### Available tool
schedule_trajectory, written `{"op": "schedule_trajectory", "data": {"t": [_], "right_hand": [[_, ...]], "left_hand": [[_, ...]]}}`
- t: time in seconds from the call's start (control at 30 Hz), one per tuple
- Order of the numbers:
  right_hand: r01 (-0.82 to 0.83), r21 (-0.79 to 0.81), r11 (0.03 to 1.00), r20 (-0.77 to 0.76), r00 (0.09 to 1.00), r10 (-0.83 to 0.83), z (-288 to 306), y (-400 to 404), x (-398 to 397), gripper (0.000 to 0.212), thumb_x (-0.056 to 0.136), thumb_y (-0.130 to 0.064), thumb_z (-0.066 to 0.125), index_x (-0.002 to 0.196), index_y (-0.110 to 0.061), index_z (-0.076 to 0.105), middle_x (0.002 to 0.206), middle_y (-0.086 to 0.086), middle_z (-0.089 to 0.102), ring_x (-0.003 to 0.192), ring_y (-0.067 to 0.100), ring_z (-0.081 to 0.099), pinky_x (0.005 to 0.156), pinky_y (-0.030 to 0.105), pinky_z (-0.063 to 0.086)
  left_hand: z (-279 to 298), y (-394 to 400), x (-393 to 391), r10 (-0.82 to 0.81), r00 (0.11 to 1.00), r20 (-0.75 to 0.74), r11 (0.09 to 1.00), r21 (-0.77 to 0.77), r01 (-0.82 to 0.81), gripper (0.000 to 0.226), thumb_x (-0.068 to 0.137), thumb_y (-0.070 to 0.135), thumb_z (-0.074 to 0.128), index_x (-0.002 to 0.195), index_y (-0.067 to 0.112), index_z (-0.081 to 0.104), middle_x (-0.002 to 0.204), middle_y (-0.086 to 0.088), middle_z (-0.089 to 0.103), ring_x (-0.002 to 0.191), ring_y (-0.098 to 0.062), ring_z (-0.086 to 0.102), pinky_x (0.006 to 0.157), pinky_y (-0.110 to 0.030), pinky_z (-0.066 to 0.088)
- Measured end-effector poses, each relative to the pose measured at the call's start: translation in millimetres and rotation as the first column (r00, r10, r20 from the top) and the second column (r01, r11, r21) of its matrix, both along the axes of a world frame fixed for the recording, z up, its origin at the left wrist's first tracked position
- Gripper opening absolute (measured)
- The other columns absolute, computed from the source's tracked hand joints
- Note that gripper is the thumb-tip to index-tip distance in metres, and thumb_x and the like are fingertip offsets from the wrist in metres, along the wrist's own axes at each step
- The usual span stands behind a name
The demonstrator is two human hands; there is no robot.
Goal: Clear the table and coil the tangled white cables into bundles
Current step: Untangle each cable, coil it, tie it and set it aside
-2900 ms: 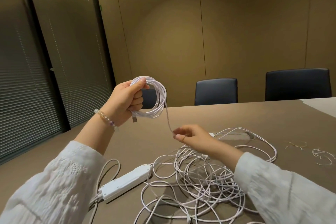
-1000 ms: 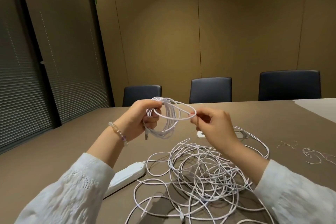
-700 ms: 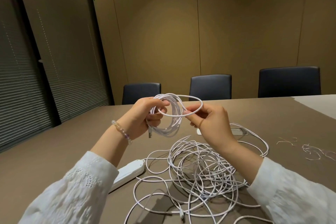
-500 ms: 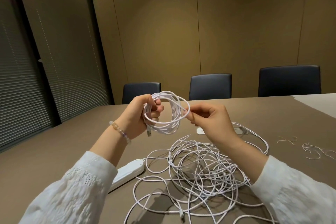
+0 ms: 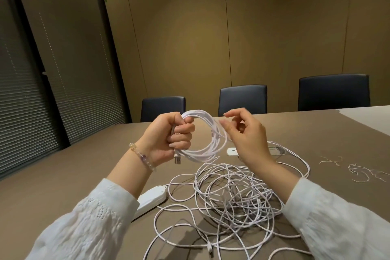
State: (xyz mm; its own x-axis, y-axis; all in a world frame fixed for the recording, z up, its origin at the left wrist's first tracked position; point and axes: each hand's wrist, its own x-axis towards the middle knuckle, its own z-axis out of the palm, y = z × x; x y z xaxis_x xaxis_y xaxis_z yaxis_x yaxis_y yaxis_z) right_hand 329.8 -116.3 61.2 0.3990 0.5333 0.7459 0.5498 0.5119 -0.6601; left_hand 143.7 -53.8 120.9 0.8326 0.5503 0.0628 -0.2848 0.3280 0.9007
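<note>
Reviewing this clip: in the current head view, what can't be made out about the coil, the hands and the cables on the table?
- Right hand: motion blur; whether its fingers touch the coil is unclear.
- Coil's turns inside the left hand: hidden by curled fingers.
- Power strip: near end covered by the left sleeve.
- Tangled cables: cut off by the bottom edge, partly under the right sleeve; the number of cables cannot be told.
</note>
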Motion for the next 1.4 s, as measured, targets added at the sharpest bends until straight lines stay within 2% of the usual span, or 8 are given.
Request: {"op": "schedule_trajectory", "data": {"t": [0.07,0.17,0.3,0.57,0.83,0.97,1.17,1.4], "right_hand": [[0.037,-0.023,0.999,0.025,0.999,-0.036,0,3,4,0.012,0.091,-0.029,0.062,0.087,-0.017,0.063,0.071,0.002,0.062,0.065,0.015,0.057,0.059,0.028,0.050],[-0.191,-0.214,0.958,-0.128,0.978,0.167,2,-1,7,0.044,0.098,-0.040,0.043,0.076,-0.008,0.065,0.059,0.008,0.062,0.050,0.016,0.055,0.054,0.029,0.047],[-0.449,-0.499,0.741,-0.221,0.893,0.392,-4,-10,20,0.056,0.098,-0.046,0.038,0.076,-0.002,0.065,0.056,0.008,0.059,0.050,0.017,0.056,0.056,0.025,0.048],[-0.330,-0.533,0.779,-0.130,0.942,0.310,-35,-1,55,0.018,0.092,-0.010,0.061,0.096,0.008,0.057,0.067,0.013,0.059,0.060,0.021,0.057,0.059,0.027,0.050],[-0.158,-0.535,0.830,0.004,0.982,0.189,-38,-2,55,0.012,0.089,-0.014,0.065,0.087,-0.003,0.061,0.069,0.007,0.067,0.058,0.018,0.060,0.062,0.035,0.051],[-0.060,-0.563,0.824,0.181,0.964,0.194,-19,-9,33,0.012,0.091,-0.031,0.062,0.093,-0.019,0.064,0.080,0.001,0.067,0.064,0.006,0.058,0.060,0.025,0.047],[-0.461,-0.473,0.751,-0.197,0.886,0.420,13,-5,0,0.031,0.097,-0.014,0.053,0.128,-0.014,0.053,0.089,0.009,0.068,0.057,0.011,0.053,0.050,0.024,0.046],[-0.394,-0.403,0.826,-0.043,0.910,0.413,27,-13,-5,0.022,0.097,-0.024,0.052,0.102,-0.024,0.074,0.075,-0.002,0.062,0.061,0.000,0.047,0.056,0.013,0.040]], "left_hand": [[-1,-2,0,-0.019,0.999,-0.027,1.000,0.016,0.020,0.013,0.082,0.010,0.035,0.072,0.012,0.043,0.048,0.007,0.022,0.038,-0.006,0.010,0.030,-0.017,0.016],[3,-1,2,0.194,0.975,-0.109,0.969,0.176,-0.173,0.028,0.092,0.024,0.051,0.066,0.015,0.045,0.049,0.009,0.019,0.037,-0.005,0.013,0.033,-0.017,0.013],[10,11,-6,0.349,0.933,-0.086,0.914,0.252,-0.318,0.033,0.096,0.032,0.054,0.067,0.016,0.047,0.048,0.010,0.020,0.036,-0.003,0.015,0.039,-0.018,0.007],[18,49,-34,0.572,0.811,0.125,0.805,0.106,-0.584,0.035,0.102,0.031,0.046,0.070,0.016,0.042,0.040,0.010,0.021,0.029,-0.004,0.016,0.030,-0.016,0.013],[16,61,-43,0.695,0.694,0.187,0.694,0.073,-0.716,0.036,0.101,0.029,0.048,0.068,0.018,0.041,0.039,0.010,0.024,0.031,-0.004,0.017,0.031,-0.017,0.015],[12,52,-38,0.635,0.765,0.107,0.751,0.147,-0.644,0.036,0.100,0.031,0.048,0.067,0.017,0.041,0.041,0.009,0.020,0.031,-0.005,0.015,0.031,-0.015,0.013],[4,20,-19,0.438,0.899,-0.028,0.879,0.223,-0.421,0.035,0.098,0.032,0.050,0.067,0.016,0.046,0.044,0.009,0.020,0.032,-0.003,0.015,0.034,-0.018,0.010],[1,4,-11,0.368,0.927,-0.076,0.920,0.174,-0.351,0.038,0.098,0.032,0.052,0.065,0.014,0.046,0.043,0.008,0.024,0.032,-0.004,0.018,0.031,-0.016,0.016]]}}
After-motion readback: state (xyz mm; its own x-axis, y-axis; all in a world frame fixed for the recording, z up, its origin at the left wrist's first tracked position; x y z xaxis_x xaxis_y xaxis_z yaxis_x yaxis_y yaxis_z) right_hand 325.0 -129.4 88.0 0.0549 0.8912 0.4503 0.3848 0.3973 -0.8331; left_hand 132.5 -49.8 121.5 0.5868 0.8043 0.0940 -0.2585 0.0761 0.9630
